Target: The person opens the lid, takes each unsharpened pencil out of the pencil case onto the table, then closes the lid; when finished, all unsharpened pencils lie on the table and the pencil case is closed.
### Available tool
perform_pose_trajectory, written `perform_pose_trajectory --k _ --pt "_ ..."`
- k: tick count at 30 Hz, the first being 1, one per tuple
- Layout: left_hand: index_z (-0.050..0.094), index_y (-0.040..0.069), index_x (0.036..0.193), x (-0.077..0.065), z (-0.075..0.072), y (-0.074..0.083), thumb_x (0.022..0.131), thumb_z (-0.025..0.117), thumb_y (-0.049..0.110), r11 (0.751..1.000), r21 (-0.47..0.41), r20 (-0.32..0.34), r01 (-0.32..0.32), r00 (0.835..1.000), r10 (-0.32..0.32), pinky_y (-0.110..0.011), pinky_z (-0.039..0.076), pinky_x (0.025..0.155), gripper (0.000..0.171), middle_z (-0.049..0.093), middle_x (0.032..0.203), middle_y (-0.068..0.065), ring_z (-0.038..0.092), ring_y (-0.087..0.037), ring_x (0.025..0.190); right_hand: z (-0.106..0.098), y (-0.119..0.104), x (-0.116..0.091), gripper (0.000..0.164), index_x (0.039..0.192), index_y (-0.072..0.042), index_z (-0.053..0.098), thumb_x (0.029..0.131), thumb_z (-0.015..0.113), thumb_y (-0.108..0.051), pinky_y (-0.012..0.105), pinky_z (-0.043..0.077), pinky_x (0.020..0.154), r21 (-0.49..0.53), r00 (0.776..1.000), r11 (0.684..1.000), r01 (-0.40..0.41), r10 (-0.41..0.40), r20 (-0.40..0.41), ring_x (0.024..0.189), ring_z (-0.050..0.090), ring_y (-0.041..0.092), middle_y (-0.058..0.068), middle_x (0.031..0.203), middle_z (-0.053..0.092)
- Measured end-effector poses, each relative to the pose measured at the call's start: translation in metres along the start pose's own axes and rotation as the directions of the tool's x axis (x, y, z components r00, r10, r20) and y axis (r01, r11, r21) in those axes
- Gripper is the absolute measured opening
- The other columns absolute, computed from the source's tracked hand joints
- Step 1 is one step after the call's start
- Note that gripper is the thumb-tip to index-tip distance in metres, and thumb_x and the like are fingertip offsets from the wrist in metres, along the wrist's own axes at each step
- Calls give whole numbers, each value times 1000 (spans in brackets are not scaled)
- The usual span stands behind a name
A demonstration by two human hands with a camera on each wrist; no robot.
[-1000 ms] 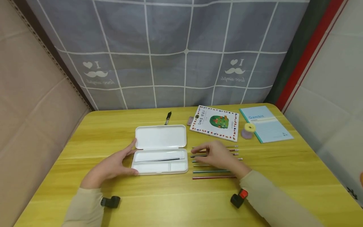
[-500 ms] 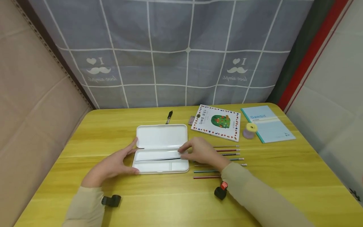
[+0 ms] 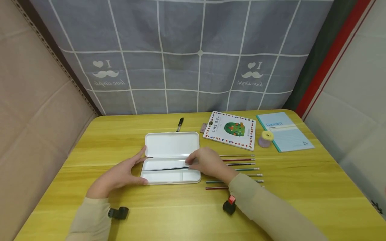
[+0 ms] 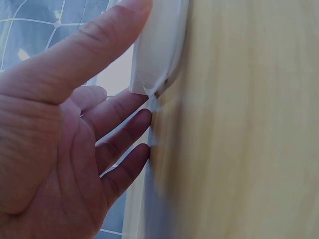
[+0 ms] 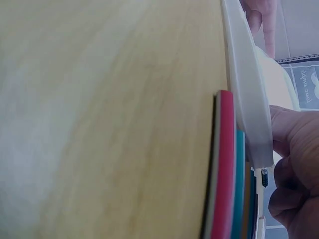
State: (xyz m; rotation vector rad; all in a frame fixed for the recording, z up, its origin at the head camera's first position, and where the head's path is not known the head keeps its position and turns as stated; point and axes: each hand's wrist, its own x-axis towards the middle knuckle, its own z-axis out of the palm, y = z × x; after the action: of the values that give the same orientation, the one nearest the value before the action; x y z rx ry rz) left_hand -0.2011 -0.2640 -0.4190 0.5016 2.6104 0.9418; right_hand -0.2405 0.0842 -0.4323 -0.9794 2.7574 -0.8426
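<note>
A white pencil case (image 3: pixel 172 144) lies unfolded on the table, lid toward the back. My left hand (image 3: pixel 120 175) holds its left end, thumb at the front corner and fingers behind; in the left wrist view the thumb lies along the case wall (image 4: pixel 159 45). Inside the back compartment rests a dark, slim pencil (image 3: pixel 169 168), slightly slanted. My right hand (image 3: pixel 209 164) pinches its right end between thumb and forefinger; the fingertips hide that end. Right of the case, partly under my right wrist, several pencils lie in a row, among them a red pencil (image 5: pixel 224 164) and a teal pencil (image 5: pixel 238 189).
Behind the case lies a black-capped pen (image 3: pixel 180 124). A picture book (image 3: pixel 230 130) sits at the back right, partly over a small pinkish block (image 3: pixel 203 127). Beside it are a yellow-topped purple container (image 3: pixel 265 139) and a light-blue notebook (image 3: pixel 286 134).
My right hand has moved left from above the row of pencils to the case, taking hold of the pencil's right end there. The left hand and case have stayed put.
</note>
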Motion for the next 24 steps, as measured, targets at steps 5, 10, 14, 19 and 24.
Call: perform_pose_trajectory --k 5,10,14,19,24 --pt "2 17 169 0 -1 0 80 90 45 1000 -8 6 -1 1000 1 -67 21 121 128 46 160 -14 20 -45 155 1 1 1 8 99 -19 84 91 84 -19 31 58 85 29 1000 999 13 -13 0 92 72 8 -9 95 79" --pt "2 17 169 0 -1 1 80 90 44 1000 -5 5 -9 1000 9 -67 20 121 128 47 160 -14 20 -44 155 -4 5 -2 7 97 -18 85 90 83 -15 27 55 71 101 998 993 54 -53 -16 76 64 6 -10 93 76" --pt "3 17 169 0 -2 2 80 90 44 1000 3 0 -17 1000 17 -66 21 121 128 48 159 -13 22 -44 155 -8 9 -7 10 97 -18 84 90 82 -11 25 51 61 204 997 977 63 -53 -51 66 56 6 -11 91 72" --pt "4 15 169 0 -2 2 79 91 43 1000 -11 -2 -24 1000 24 -67 20 121 128 49 159 -14 21 -44 155 -15 11 -14 12 97 -19 84 90 81 -10 25 50 61 282 996 958 58 -38 -76 68 56 9 -12 92 73" --pt "5 15 169 -2 -2 3 79 91 42 1000 -16 -6 -17 1000 17 -66 20 121 128 48 159 -13 21 -44 155 -23 16 -26 11 97 -17 83 91 79 -9 25 50 60 319 994 946 65 -34 -101 67 56 10 -12 93 74"
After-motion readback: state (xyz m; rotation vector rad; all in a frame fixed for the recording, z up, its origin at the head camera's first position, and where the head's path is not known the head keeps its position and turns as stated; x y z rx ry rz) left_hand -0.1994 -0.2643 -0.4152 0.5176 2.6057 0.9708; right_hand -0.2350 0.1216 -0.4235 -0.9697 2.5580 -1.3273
